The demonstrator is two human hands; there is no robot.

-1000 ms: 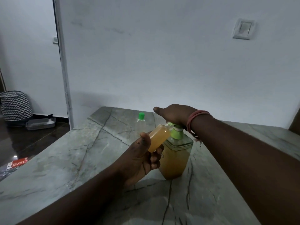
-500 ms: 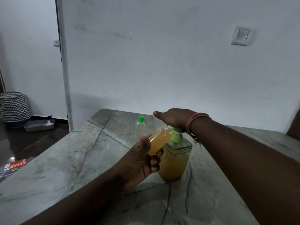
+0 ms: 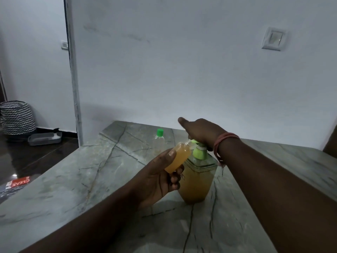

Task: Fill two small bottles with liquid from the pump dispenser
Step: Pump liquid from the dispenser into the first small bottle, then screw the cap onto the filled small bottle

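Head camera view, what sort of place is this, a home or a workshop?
Most likely a room in a home: a marble-topped table against a plain white wall with a light switch, and a woven basket on the dark floor by the doorway.

Bare bench (image 3: 76,179) stretches left of the left hand (image 3: 158,179). Pump dispenser (image 3: 197,179) stands just right of it, under the right hand (image 3: 198,130). Capped bottle (image 3: 159,141) stands beyond the left hand; wall (image 3: 182,70) close behind.

Marble table (image 3: 76,176); wall switch (image 3: 274,39); striped basket (image 3: 17,118), grey tray (image 3: 44,138) on floor.
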